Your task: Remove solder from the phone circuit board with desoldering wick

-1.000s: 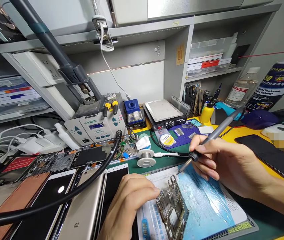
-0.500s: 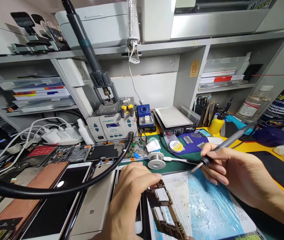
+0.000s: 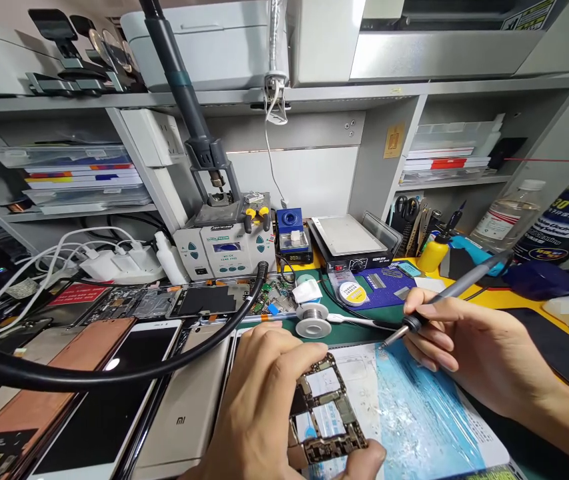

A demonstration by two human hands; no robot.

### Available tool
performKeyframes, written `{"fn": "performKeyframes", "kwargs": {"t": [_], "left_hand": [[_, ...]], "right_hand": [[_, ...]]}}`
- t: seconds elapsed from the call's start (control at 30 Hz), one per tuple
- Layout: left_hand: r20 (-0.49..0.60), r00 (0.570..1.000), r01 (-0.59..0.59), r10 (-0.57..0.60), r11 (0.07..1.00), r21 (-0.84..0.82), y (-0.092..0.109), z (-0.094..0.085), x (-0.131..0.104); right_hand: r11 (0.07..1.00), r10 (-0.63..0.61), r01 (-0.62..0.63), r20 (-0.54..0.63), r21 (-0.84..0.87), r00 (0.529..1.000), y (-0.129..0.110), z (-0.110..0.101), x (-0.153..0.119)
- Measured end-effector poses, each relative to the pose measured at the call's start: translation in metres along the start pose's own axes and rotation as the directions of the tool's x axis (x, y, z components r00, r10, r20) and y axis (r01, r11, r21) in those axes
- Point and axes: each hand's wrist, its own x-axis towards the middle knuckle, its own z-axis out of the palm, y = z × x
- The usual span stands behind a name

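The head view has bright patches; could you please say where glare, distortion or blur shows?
Head view: glare makes a white spot on the black-screened phone and streaks on the glossy blue sheet; head view: the dark blue can at far right leans and looks stretched, probably by a wide lens; head view: the circuit board in the left hand looks fairly sharp.
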Motion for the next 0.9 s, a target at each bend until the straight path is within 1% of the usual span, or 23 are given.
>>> {"fn": "performKeyframes", "kwargs": {"t": [0.1,0.2,0.33,0.43,0.5,0.63,0.9], "left_hand": [[0.030,0.999,-0.027,0.027,1.000,0.006,-0.003,0.000,-0.001],[0.032,0.999,-0.026,0.026,1.000,-0.003,-0.002,0.001,-0.003],[0.007,0.998,0.066,-0.066,0.996,-0.055,0.000,0.002,-0.002],[0.002,0.990,0.140,-0.141,0.979,-0.147,-0.003,0.002,0.000],[0.015,0.986,0.167,-0.168,0.960,-0.224,-0.007,0.003,0.001],[0.061,0.984,0.180,-0.170,0.913,-0.365,-0.010,0.003,0.003],[0.170,0.967,0.253,-0.188,0.770,-0.586,0.001,0.005,0.001]], "right_hand": [[1.000,0.005,-0.005,-0.007,-0.003,1.000,0.000,-0.001,-0.001],[1.000,0.009,-0.009,-0.007,-0.004,1.000,0.001,-0.002,-0.001],[1.000,0.009,-0.009,0.004,-0.009,1.000,0.000,-0.001,0.000],[1.000,0.008,-0.008,0.016,-0.008,1.000,0.000,0.000,0.001],[1.000,0.008,-0.008,0.021,-0.005,1.000,0.000,0.000,0.002],[1.000,0.010,-0.010,0.027,0.007,1.000,0.000,0.000,0.001],[0.999,0.032,-0.032,0.024,0.025,0.999,-0.002,0.001,0.000]]}}
